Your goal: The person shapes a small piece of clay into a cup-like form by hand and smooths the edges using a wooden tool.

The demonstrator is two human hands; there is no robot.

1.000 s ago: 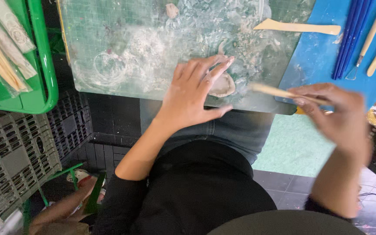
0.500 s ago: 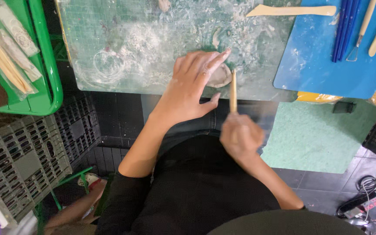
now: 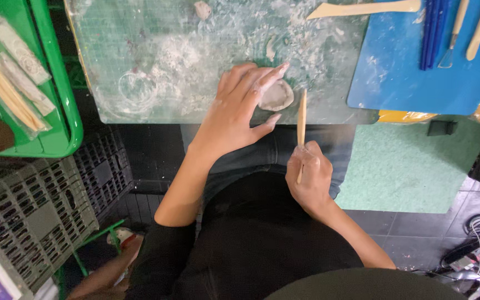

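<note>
left hand (image 3: 239, 111): spread flat on the cutting mat (image 3: 156, 55), fingers fanned out, index fingertip and thumb both touching the clay piece (image 3: 276, 95) and bracketing it, so it's pinned more than pinched.

right hand (image 3: 308, 176): closed around the lower end of a wooden modelling stick (image 3: 301, 119), held upright over the lap, tip pointing at the clay, just short of it as far as I can tell.

clay piece: small pale disc with a raised, slightly curled rim, sits near the front edge of the mat, just beside the stick's tip. Looks soft and damp.

what could go wrong: honestly, my guess is the disc is thin enough that 1 hard poke from the stick tears the rim or dents it out of round. It's also close to the desk edge, so a sideways shove could slide it off onto the lap. The left fingers are dusted in clay, so they might stick and lift it.

mat surface: translucent green, gridded, smeared all over with white dried residue and a ring mark; a little clay lump (image 3: 201, 9) sits near the top.

other tools: flat wooden spatula (image 3: 362, 8) across the top, blue plastic sheet (image 3: 418, 72) with blue sticks (image 3: 434, 30) and 2 wooden-handled tools on it.

left side: glossy green tray (image 3: 56, 83) with wrapped sticks, grey lattice crate (image 3: 23, 216) below.
</note>
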